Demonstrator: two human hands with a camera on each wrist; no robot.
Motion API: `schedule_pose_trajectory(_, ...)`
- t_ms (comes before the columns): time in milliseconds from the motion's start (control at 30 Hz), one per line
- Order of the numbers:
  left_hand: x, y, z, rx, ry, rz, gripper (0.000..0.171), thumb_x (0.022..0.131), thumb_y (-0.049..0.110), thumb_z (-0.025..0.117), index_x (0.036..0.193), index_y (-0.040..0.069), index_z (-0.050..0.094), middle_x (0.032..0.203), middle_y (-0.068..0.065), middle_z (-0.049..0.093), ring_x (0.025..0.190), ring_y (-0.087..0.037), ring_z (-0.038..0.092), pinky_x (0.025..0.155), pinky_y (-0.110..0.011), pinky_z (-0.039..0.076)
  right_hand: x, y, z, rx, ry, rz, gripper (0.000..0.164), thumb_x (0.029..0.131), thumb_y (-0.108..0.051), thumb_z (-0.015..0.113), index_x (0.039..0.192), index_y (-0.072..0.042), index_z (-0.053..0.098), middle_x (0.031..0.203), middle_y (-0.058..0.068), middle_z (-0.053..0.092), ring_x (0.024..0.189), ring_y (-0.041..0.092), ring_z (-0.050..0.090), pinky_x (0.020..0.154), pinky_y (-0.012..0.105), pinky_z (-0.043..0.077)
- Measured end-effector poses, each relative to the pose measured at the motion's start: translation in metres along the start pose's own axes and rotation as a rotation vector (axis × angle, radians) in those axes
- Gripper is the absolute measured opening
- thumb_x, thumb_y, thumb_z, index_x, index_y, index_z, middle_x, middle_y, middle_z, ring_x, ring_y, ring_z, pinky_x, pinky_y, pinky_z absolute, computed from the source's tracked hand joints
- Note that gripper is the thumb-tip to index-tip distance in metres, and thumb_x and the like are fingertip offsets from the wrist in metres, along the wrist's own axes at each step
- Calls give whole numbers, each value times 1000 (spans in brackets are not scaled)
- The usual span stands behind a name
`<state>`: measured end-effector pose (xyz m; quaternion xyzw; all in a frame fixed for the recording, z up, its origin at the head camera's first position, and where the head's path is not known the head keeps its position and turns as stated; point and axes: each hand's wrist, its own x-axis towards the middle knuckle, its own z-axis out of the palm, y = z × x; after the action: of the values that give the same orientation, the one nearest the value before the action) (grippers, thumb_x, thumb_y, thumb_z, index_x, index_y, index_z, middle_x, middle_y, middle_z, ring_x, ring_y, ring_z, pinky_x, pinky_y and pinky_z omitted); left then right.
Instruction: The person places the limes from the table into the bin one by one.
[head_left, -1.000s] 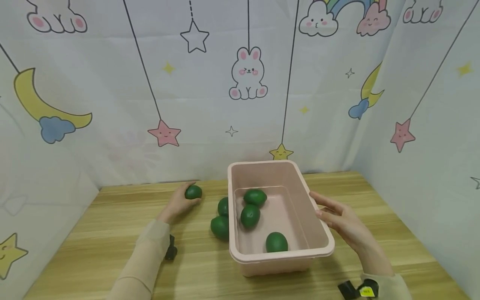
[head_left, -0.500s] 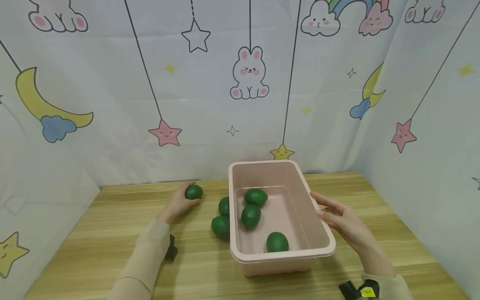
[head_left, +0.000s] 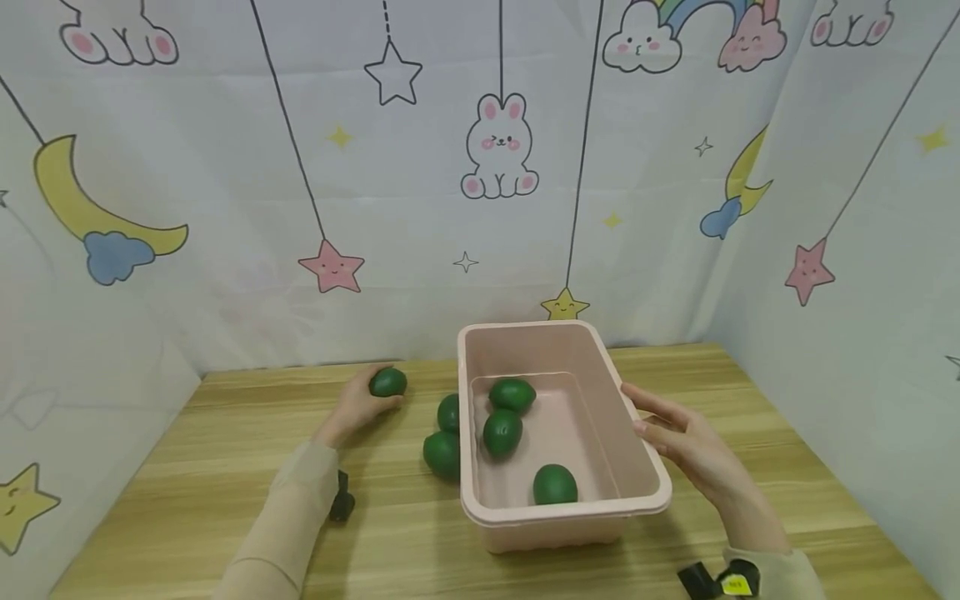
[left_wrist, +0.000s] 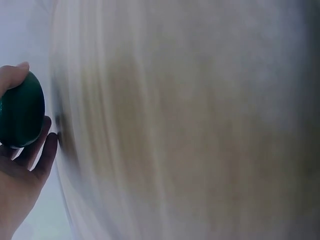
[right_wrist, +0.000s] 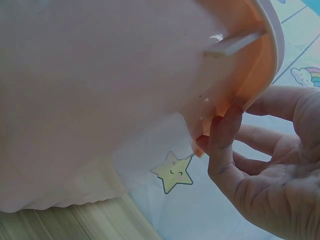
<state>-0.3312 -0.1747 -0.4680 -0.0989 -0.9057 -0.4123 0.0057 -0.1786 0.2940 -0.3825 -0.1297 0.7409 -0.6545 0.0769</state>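
At the back left of the table, my left hand [head_left: 360,408] grips a dark green oval fruit [head_left: 389,382], thumb on one side and fingers round the other. The left wrist view shows this fruit [left_wrist: 22,112] at its left edge, smooth and glossy. Whether it touches the table, I cannot tell. My right hand [head_left: 693,446] pinches the right rim of a pink plastic box [head_left: 562,514]. Close up, thumb and fingers of that hand [right_wrist: 270,155] hold the rim's edge. Inside the box lie three like fruits, one of them a fruit [head_left: 555,485] near the front wall.
Left of the box, a fruit [head_left: 442,455] and another fruit [head_left: 448,413] lie on the wooden table [head_left: 382,533], partly hidden by the box wall. A white curtain [head_left: 405,208] with cartoon prints hangs behind the table and along its sides.
My left hand and its fruit have shifted very slightly within the last second. The right hand and the box look unchanged.
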Motion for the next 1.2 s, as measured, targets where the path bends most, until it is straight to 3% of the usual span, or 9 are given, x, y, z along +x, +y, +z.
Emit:
schedule_pose_trajectory(400,-4,6,-1,-30,0,21,67,86,17,71,143,0,39,138,-25,48,121,-41,51,99,-54,43,-2,-1,-1,-29,8,12,55,98,-13,53,148,-3,33,133,-17,54,113,0,59,90,22,51)
schedule_pose_trajectory(900,-2,25,-3,45,45,80,65,84,21,73,140,5,44,136,-26,52,118,-44,54,96,-58,45,-3,0,-3,-20,-7,-3,53,99,-12,51,148,-3,33,134,-13,54,113,4,60,89,24,52)
schedule_pose_trajectory(1200,-7,34,-6,32,55,94,65,84,22,73,140,6,44,137,-25,51,119,-44,53,95,-59,45,-2,0,-2,-25,-1,-1,54,98,-12,52,148,-3,34,133,-15,54,113,3,59,90,23,52)
